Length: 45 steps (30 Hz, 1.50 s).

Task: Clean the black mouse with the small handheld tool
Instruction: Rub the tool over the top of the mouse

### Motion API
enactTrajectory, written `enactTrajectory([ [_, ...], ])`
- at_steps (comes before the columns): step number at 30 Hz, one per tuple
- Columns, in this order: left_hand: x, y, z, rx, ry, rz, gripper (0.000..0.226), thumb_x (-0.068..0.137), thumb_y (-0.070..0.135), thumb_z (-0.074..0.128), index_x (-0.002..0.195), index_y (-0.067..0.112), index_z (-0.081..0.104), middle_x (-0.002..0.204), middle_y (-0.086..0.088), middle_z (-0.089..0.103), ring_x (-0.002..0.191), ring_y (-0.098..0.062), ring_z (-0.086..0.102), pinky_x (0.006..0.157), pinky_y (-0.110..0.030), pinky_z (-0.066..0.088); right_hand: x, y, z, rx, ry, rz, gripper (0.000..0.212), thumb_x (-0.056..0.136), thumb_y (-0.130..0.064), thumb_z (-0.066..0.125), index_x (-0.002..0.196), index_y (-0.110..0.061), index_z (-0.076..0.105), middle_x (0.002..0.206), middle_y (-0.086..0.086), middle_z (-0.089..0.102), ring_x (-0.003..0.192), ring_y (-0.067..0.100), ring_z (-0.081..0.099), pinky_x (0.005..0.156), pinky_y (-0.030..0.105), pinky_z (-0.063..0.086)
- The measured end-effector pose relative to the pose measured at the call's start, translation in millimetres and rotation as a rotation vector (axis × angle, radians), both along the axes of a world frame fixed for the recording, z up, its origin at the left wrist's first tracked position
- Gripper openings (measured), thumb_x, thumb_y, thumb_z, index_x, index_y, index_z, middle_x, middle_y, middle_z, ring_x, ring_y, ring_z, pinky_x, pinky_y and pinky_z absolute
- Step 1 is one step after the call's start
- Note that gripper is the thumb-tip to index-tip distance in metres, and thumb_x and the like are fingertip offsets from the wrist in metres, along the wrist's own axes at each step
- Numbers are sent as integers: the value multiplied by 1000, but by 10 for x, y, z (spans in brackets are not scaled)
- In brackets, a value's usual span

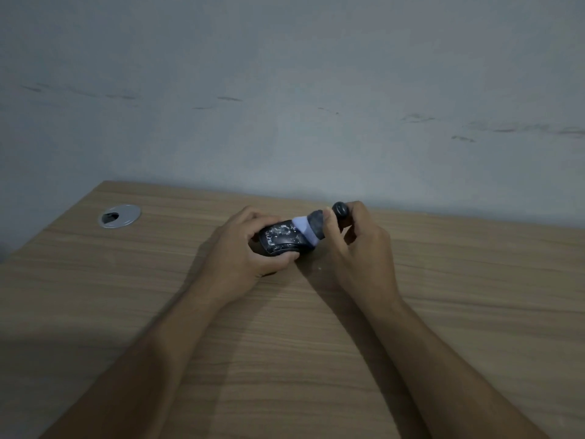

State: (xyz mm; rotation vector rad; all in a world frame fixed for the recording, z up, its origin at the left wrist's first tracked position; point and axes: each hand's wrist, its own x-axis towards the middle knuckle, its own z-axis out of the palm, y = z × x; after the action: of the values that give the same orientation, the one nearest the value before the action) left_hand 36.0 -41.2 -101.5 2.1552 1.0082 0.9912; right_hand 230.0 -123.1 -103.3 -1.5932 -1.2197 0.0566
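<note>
The glossy black computer mouse point(281, 240), flecked with pale specks, sits in my left hand point(243, 248), fingers and thumb clamped around its sides just above the light wood-grain desk point(316, 343), near its far edge. My right hand point(354, 242) is closed on the small dark handheld tool point(319, 224), whose pale lilac tip touches the mouse's right end. A round silver cable grommet point(119, 216) lies in the desk far to the left, below the grey scuffed wall point(285, 90).
</note>
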Motion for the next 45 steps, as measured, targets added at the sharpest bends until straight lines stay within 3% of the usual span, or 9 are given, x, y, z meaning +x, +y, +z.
enactTrajectory([
  [5,14,-4,-3,8,7,-12,54,74,44,96,124,34,78,110,14,66,107,-4,64,86,-13,45,97,-16,23,4,0,-31,13,110,-36,65,100,-27,62,68,-13,55,64,1,56,61,11,37],
  [11,1,0,14,1,-7,7,53,73,42,96,122,33,79,110,13,67,104,-7,67,87,-22,51,-11,-33,22,38,-18,-3,14,108,-31,69,99,-21,66,65,-15,55,61,-4,56,59,8,36],
  [18,11,-18,21,-14,-35,19,52,74,38,97,122,32,79,113,13,68,105,-3,66,85,-11,45,47,-42,32,84,20,-77,19,109,-32,67,96,-19,66,62,-16,50,56,4,52,58,12,34],
  [22,7,7,12,-11,-18,30,54,73,36,97,124,29,78,112,12,67,106,-9,67,83,-14,45,-75,-53,33,82,-3,-1,19,108,-33,68,98,-16,68,66,-16,56,59,1,56,59,11,36],
  [26,-1,16,4,5,-19,50,56,74,42,97,125,29,78,114,14,67,107,-4,65,80,2,38,24,1,-31,-29,-32,-57,18,106,-41,67,95,-28,62,61,-13,55,60,2,59,56,12,37],
  [34,9,30,-9,14,-10,55,54,73,32,97,123,28,79,113,13,67,105,-5,66,80,1,39,-101,-63,50,109,-50,-5,18,108,-32,67,96,-20,64,62,-18,51,56,2,55,57,10,35],
  [37,-8,34,-19,0,-14,52,56,73,37,97,125,28,78,114,15,66,106,-5,67,81,-5,42,-69,-11,-44,1,-60,-31,18,108,-40,66,98,-26,61,61,-15,53,56,3,56,56,16,33],
  [40,-4,29,-28,-1,-21,49,56,74,41,97,126,28,78,114,16,66,106,-4,67,80,-1,41,22,2,-72,-56,-76,-91,22,108,-43,64,99,-23,63,61,-12,55,56,3,54,61,28,33],
  [45,17,39,-23,6,-9,56,55,74,33,97,125,27,78,111,11,67,100,-6,67,76,-2,40,-82,-77,62,113,-73,-31,20,109,-33,65,94,-23,58,61,-15,50,54,7,53,53,13,34],
])
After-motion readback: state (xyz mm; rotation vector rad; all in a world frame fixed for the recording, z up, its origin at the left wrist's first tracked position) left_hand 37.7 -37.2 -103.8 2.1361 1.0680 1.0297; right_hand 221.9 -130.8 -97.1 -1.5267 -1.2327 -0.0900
